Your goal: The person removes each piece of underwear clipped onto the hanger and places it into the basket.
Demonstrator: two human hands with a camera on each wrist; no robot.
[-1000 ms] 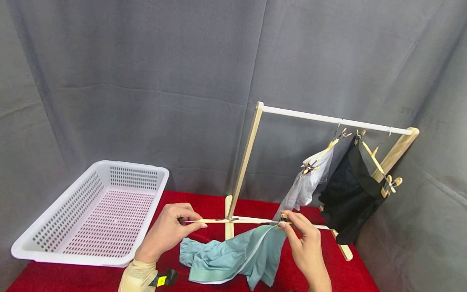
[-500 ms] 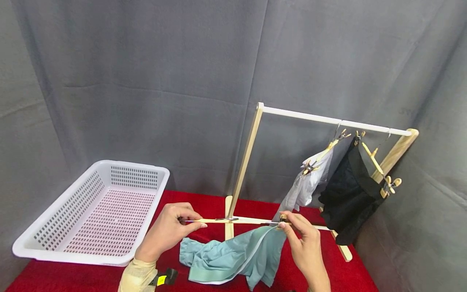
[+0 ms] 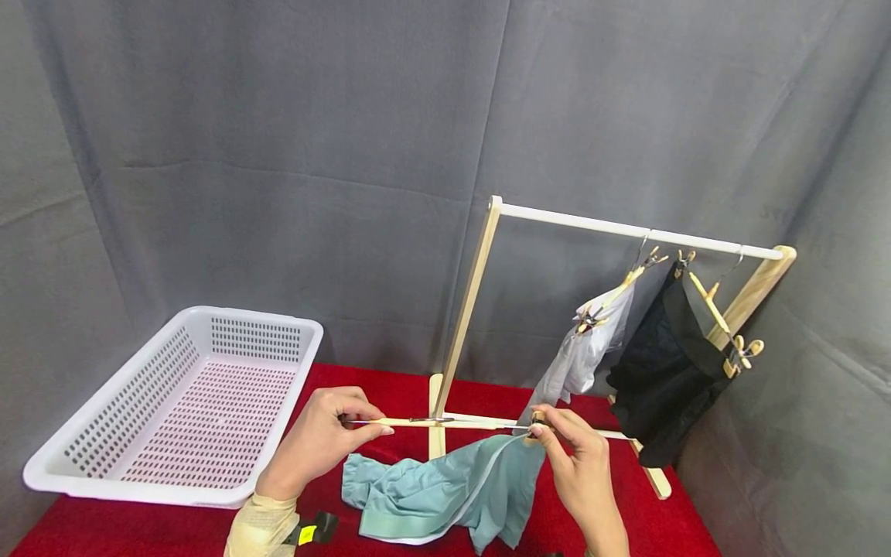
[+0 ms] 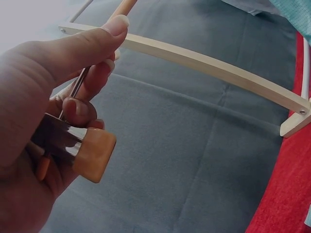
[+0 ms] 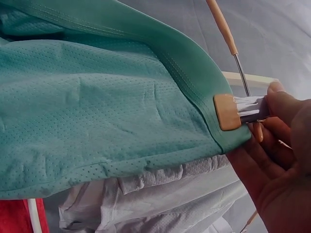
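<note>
Left hand: the left hand, low and left of centre in the head view, holds one end of a wooden hanger, its fingers curled round the clip there, as the left wrist view shows.
Right hand: the right hand, low and right of centre, pinches the hanger's other clip between thumb and fingers; that clip sits on the edge of the green garment.
Hanger: it lies level between the two hands, above the counter with its red cloth.
Green garment: it hangs from the right-hand clip and trails down onto the red cloth, bottom centre of the frame.
Rack: a wooden clothes rack stands right of centre; a white garment and a black garment hang from its rail on hangers.
Basket: a white basket sits at lower left.
Backdrop: a grey curtain fills the upper frame.
</note>
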